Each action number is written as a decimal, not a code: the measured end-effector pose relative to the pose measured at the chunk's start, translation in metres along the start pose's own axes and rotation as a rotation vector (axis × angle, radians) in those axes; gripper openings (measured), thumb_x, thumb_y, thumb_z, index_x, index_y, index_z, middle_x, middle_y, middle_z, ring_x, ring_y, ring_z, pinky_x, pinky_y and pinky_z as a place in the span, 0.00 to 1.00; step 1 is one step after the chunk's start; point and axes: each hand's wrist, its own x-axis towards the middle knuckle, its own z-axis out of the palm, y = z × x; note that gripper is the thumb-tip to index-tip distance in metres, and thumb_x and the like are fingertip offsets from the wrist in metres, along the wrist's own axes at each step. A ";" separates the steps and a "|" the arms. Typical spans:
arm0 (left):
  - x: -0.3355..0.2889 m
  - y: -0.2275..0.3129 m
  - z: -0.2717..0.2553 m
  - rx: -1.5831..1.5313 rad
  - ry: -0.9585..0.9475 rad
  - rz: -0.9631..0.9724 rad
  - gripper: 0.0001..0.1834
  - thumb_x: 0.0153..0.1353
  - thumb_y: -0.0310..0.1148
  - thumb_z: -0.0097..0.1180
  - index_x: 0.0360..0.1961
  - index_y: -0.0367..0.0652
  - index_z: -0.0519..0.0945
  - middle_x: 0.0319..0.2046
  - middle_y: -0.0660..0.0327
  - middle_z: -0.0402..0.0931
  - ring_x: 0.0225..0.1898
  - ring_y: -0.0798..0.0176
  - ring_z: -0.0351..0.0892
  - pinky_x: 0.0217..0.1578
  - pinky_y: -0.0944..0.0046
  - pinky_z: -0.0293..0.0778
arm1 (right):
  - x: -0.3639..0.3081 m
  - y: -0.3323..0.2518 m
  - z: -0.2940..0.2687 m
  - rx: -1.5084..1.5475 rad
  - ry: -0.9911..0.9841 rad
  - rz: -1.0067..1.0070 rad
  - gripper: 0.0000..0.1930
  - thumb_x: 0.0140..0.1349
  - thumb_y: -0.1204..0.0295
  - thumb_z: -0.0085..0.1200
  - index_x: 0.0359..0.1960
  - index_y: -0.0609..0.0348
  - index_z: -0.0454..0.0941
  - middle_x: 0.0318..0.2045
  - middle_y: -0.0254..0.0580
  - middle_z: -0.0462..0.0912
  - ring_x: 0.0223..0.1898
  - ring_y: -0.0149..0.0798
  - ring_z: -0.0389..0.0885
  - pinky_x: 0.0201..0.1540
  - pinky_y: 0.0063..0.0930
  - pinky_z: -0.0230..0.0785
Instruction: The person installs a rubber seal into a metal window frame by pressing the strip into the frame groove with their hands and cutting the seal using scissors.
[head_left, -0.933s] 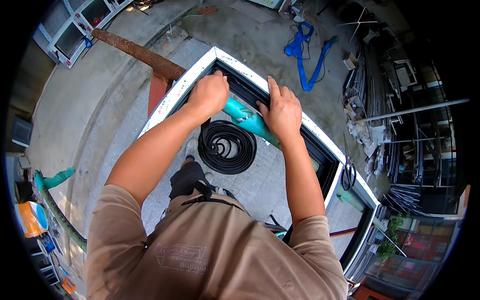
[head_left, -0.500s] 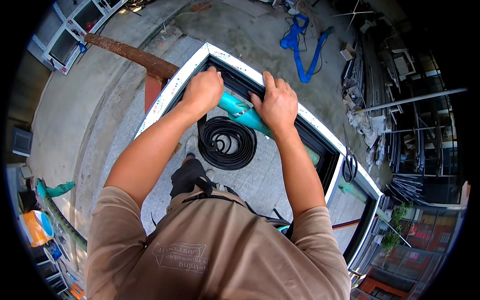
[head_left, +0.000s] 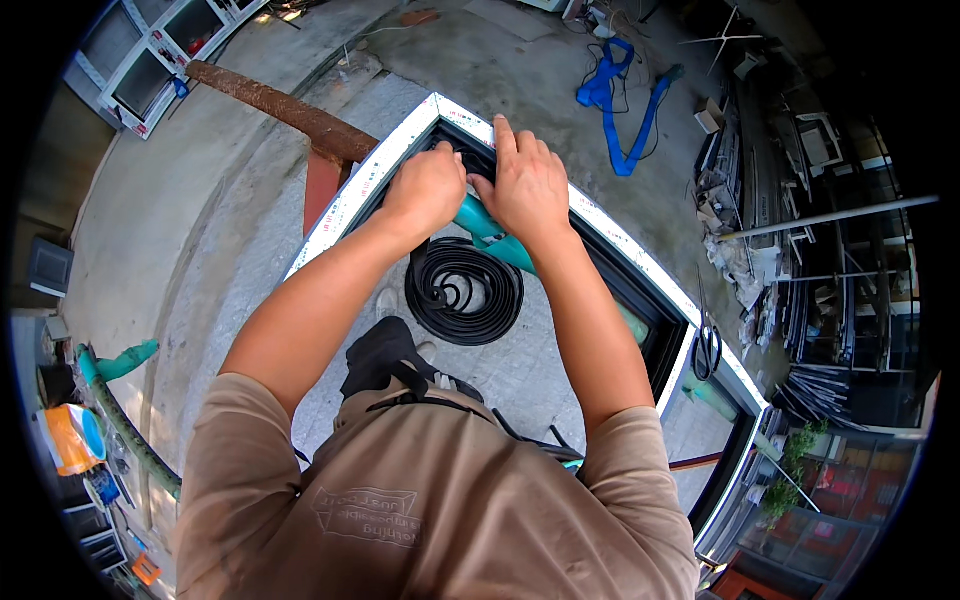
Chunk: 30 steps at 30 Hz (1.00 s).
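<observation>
A white window frame with a black inner channel lies in front of me. At its far corner my left hand is closed, its fingertips pressed into the channel on a black rubber strip. That strip runs down from the hand to a flat coil of rubber strip on the ground inside the frame. Close beside it, my right hand grips the far bar, fingers over the white edge and thumb in the channel. The left fingertips are partly hidden.
Under the frame runs a green-wrapped support bar. A rusty beam sticks out on the far left. Black-handled scissors hang on the frame's right part. A blue strap lies on the concrete floor; scrap and profiles pile up right.
My right hand has slid left along the far bar, up to the left hand. The left hand stays at the corner, its fingers still in the channel. The view has shifted slightly.
</observation>
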 end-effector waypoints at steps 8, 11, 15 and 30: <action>-0.006 0.000 -0.003 -0.033 -0.046 -0.022 0.20 0.86 0.39 0.48 0.50 0.30 0.82 0.39 0.32 0.89 0.45 0.24 0.90 0.50 0.29 0.82 | 0.016 -0.013 0.013 -0.097 -0.011 -0.015 0.43 0.63 0.57 0.77 0.79 0.58 0.76 0.45 0.49 0.85 0.46 0.52 0.88 0.48 0.46 0.84; -0.009 0.001 -0.001 -0.050 -0.038 -0.007 0.19 0.86 0.39 0.48 0.49 0.30 0.82 0.39 0.32 0.88 0.45 0.24 0.89 0.50 0.29 0.82 | 0.012 -0.013 0.013 -0.097 0.004 -0.017 0.43 0.62 0.57 0.78 0.78 0.57 0.77 0.45 0.48 0.85 0.46 0.52 0.88 0.48 0.45 0.83; -0.013 0.004 -0.003 -0.050 -0.019 -0.004 0.18 0.85 0.37 0.49 0.50 0.29 0.80 0.41 0.30 0.88 0.45 0.24 0.89 0.51 0.30 0.83 | 0.013 -0.013 0.010 -0.102 -0.012 -0.007 0.44 0.61 0.57 0.78 0.79 0.55 0.77 0.44 0.47 0.85 0.46 0.52 0.88 0.48 0.45 0.83; -0.128 -0.033 0.017 -0.344 0.156 -0.135 0.24 0.75 0.33 0.65 0.66 0.32 0.74 0.49 0.31 0.87 0.55 0.24 0.85 0.60 0.35 0.78 | 0.015 -0.013 0.007 -0.128 -0.047 -0.014 0.44 0.63 0.59 0.78 0.81 0.54 0.75 0.46 0.48 0.86 0.48 0.51 0.89 0.49 0.45 0.85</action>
